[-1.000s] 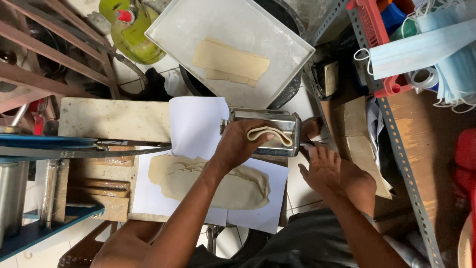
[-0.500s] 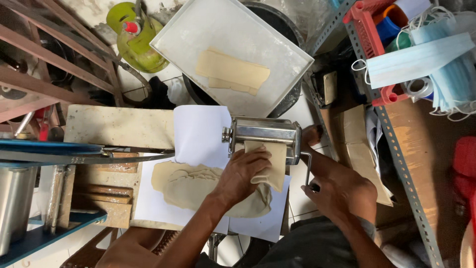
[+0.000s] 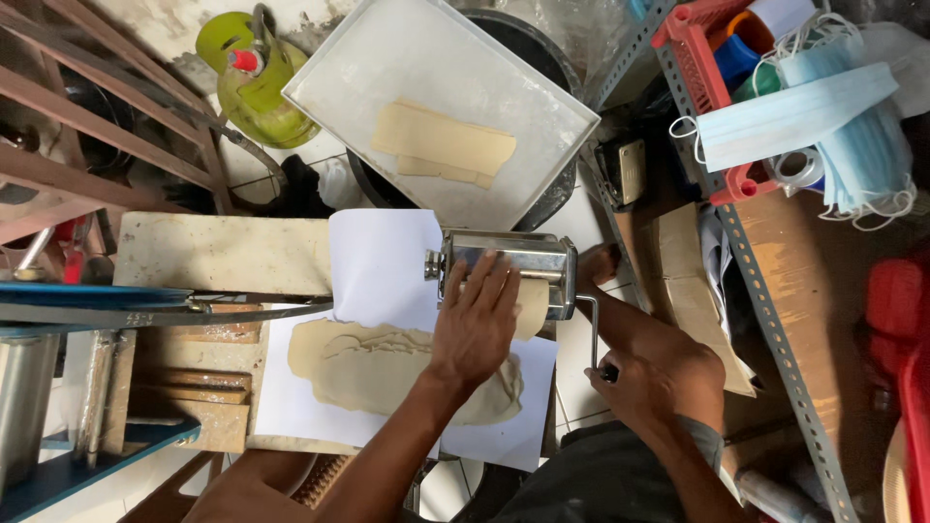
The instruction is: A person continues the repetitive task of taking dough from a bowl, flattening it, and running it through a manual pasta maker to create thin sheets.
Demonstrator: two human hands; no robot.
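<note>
A person works a sheet of dough through a hand-cranked roller, seen from a head-worn camera looking straight down.

A large white tray (image 3: 339, 87) fills the upper middle of the view, resting over a dark round pot (image 3: 557, 189), with two flat strips of dough (image 3: 444, 143) lying on its floured floor. Below it, a pale wooden worktop (image 3: 208, 254) carries white paper sheets (image 3: 380, 266) that hang past its near edge. A long, rumpled dough sheet (image 3: 373, 366) lies flat on the paper, running from the middle of the worktop toward its right end.

At the worktop's right end stands the metal dough roller (image 3: 523, 257), its top polished and its crank (image 3: 591, 329) dropping down the right side. A tongue of dough hangs from the roller's near side, just beside the left hand (image 3: 475, 324). That hand lies palm down, fingers (image 3: 489, 281) spread and nearly straight, pressing flat on the roller's top and front, gripping nothing. The right hand (image 3: 659, 373) is curled closed around the crank's handle, off the worktop's right edge.

A green gas cylinder (image 3: 254, 82) stands on the tiled floor beyond the worktop's far edge. Blue face masks (image 3: 823, 116) sit on the metal shelving at right.
</note>
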